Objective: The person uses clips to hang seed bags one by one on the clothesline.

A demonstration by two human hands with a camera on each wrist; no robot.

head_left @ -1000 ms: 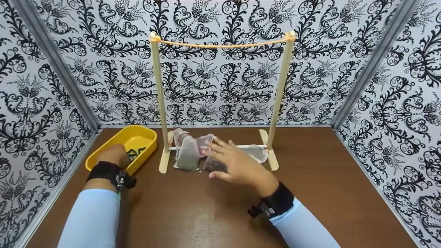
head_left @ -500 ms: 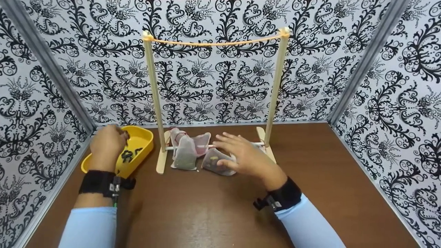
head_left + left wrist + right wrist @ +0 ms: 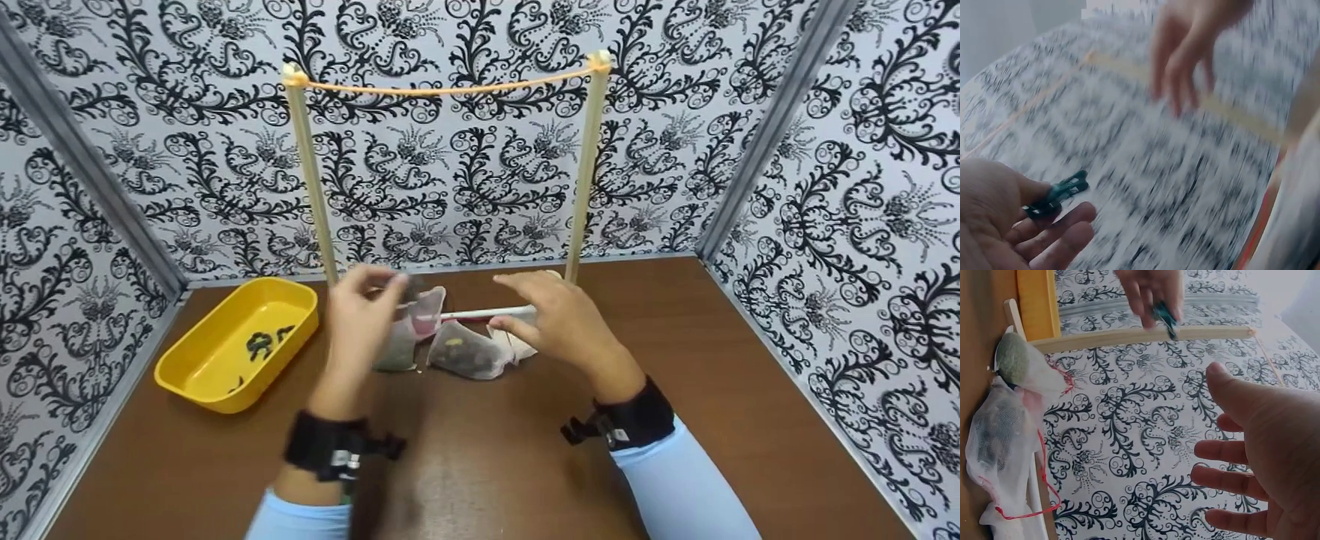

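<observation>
My left hand [image 3: 352, 330] is over the left end of the wooden frame, pinching a small dark green clothespin [image 3: 1061, 194] between thumb and index finger. The clothespin also shows in the right wrist view, its tip free of the fingers. My right hand [image 3: 566, 319] hovers in front of the frame's right side, fingers apart and holding nothing. Between the hands, several mesh drawstring bags lie at the frame's foot: one with green filling [image 3: 1013, 357], one with dark contents [image 3: 469, 356], one pinkish [image 3: 429, 309] and a pale one partly hidden by my right hand.
The frame has two upright wooden posts [image 3: 313, 180] with a sagging orange cord [image 3: 450, 91] tied between their tops. A white rod [image 3: 487, 312] joins them low down. A yellow tray [image 3: 217, 352] with several dark green clothespins [image 3: 260, 345] stands at left. Patterned walls enclose the table.
My left hand has come out of the yellow tray with a clothespin and moved right to the frame. My right hand has shifted slightly right, staying over the bags. The head view has shifted a little.
</observation>
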